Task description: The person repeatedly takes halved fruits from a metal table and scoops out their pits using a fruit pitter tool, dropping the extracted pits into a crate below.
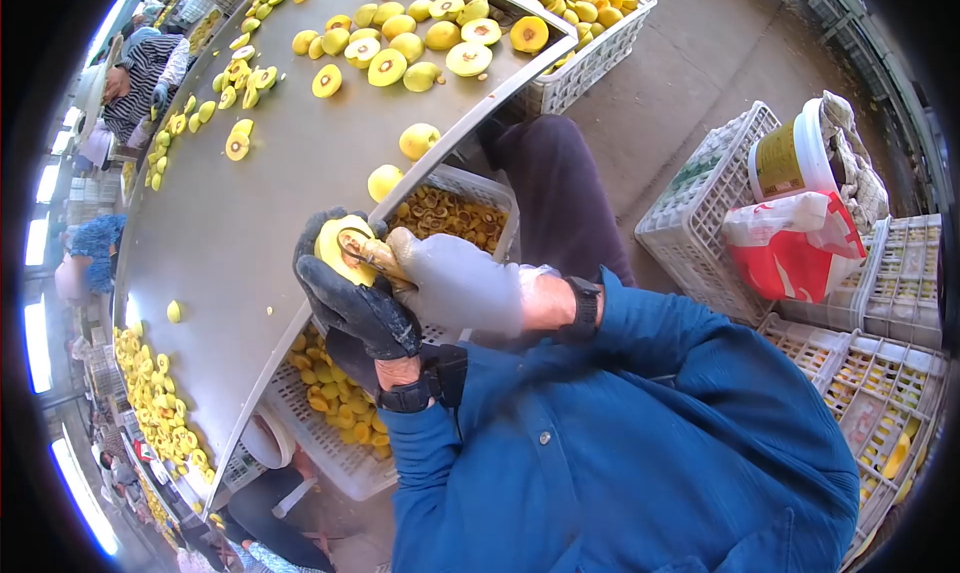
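Note:
My left hand (355,298), in a dark glove, is wrapped round a halved yellow fruit (340,243) with its cut face up, over the metal table's edge. A pitting tool (380,257) with a curved metal loop is in my right hand (455,278), which wears a pale grey glove. The loop lies against the brown middle of the fruit. Two yellow fruits (402,163) rest on the table near my hands. Below them, a crate (470,186) holds brown pits and scraps.
Halved fruits (400,48) lie across the metal table (230,213). A crate of fruit halves (345,473) stands below my left arm, another crate (590,68) beyond the table. Crates (690,208), a white bucket (785,158) and a red bag (795,243) are at right. Co-workers (140,83) are at left.

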Motion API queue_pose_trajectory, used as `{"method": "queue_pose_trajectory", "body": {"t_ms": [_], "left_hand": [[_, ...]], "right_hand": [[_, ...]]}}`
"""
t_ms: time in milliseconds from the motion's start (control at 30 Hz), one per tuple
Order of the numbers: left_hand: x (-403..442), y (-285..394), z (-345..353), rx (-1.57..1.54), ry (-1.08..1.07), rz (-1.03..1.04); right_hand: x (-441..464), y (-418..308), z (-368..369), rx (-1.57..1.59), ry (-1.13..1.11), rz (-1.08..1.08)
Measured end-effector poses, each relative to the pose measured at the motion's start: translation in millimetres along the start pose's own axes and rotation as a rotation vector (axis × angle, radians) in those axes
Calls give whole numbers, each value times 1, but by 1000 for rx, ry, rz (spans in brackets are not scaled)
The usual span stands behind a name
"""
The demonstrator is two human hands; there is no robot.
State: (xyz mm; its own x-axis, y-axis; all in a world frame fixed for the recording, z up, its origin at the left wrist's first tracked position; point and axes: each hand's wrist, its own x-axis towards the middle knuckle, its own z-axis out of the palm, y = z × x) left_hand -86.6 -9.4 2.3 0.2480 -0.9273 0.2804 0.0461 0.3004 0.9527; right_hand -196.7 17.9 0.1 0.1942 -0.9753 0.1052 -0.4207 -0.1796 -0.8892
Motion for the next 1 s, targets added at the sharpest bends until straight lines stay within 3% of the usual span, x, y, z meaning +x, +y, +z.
{"method": "queue_pose_trajectory", "body": {"t_ms": [33,67,167,200,300,400,500,533,633,667,733,900,1000], "left_hand": [[1,-1,-2,27,-7,4],[2,2,-2,365,-64,191],[2,6,1,321,-75,128],[2,12,5,132,-31,-12],[12,-3,-9,170,-197,94],[18,0,-22,-161,-395,-139],[20,9,-29,-50,-496,-105],[21,17,-27,77,-527,-25],[38,24,-36,260,-811,36],[39,26,-36,247,-815,29],[29,27,-30,80,-609,-66],[2,6,-12,-629,-209,-329],[-2,-6,-12,-654,-240,-262]], "right_hand": [[0,0,-3,-12,-13,-10],[0,-1,-8,-26,-24,-21],[1,-3,-16,-27,-80,-34],[2,-1,-18,-64,-110,-40],[-2,4,-26,-121,-185,-38],[-7,2,-30,70,-249,-48],[-13,-3,-40,237,-380,36],[-14,-10,-47,7,-369,-3],[-18,-10,-45,-90,-370,8],[-18,-10,-44,83,-418,80],[-17,-10,-36,446,-508,216],[-16,-7,-18,472,-405,100],[-13,0,-16,594,-475,165]]}}
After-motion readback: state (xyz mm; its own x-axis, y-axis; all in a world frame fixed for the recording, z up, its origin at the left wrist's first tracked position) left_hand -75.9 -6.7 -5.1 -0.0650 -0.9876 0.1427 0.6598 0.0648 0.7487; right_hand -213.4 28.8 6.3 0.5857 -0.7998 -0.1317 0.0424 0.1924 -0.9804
